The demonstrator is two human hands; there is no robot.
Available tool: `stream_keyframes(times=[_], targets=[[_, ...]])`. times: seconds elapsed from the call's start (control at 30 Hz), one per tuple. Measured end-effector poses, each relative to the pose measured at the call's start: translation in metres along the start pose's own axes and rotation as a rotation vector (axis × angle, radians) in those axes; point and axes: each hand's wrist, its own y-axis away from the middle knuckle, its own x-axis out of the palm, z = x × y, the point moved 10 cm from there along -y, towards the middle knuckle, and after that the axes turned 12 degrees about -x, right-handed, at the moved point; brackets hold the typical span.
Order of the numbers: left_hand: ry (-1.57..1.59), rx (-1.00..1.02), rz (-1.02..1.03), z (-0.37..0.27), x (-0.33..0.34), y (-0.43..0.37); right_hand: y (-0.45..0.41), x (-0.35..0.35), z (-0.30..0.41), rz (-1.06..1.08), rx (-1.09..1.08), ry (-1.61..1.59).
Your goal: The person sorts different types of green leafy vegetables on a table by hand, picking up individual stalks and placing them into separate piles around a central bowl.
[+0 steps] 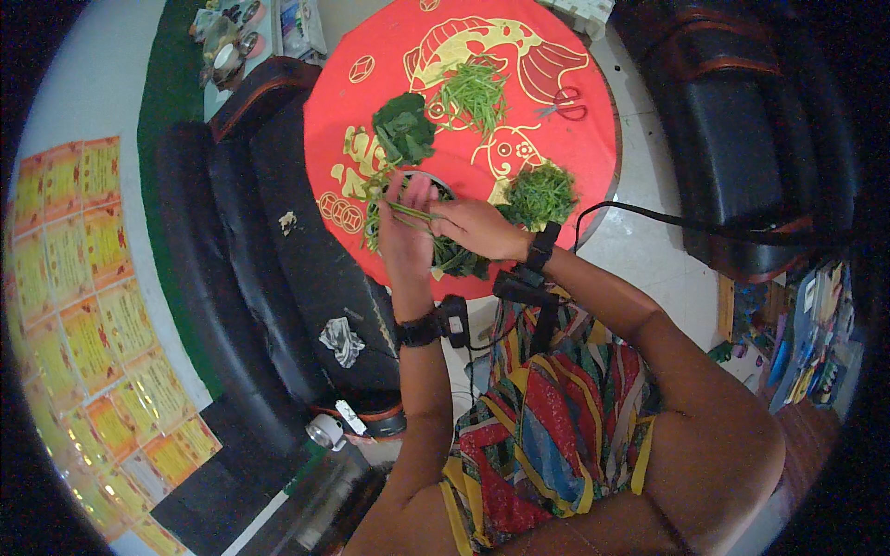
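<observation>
Both my hands are over the near left part of a round table with a red cloth (459, 149). My right hand (473, 224) pinches thin green stems (411, 210). My left hand (407, 229), blurred, is beside it against the same stems; its grip cannot be made out. Beneath them is a round container of greens (462, 263), partly hidden. A pile of dark green leaves (405, 128) lies beyond my left hand. Cut light green stems (475, 94) are heaped farther back, and finely cut greens (542, 194) lie right of my right hand.
Red-handled scissors (571, 104) rest at the table's right side. A black cable (646, 214) runs off to the right from near my right wrist. Black sofas stand at left (278, 201) and right (737, 132). A crumpled cloth (341, 341) lies on the left sofa.
</observation>
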Motion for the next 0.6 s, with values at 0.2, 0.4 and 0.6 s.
stream_keyframes(times=[0.2,0.4,0.6], targets=[[-0.15,0.016,0.009,0.02,0.001,0.012,-0.01,-0.002,0.018,0.004,-0.053,0.317],[-0.439,0.174,-0.091,-0.006,0.007,0.019,-0.009,-0.003,0.023,-0.086,-0.16,0.265],[-0.215,0.128,-0.139,-0.021,-0.009,0.015,-0.006,0.014,0.005,0.055,-0.04,-0.053]])
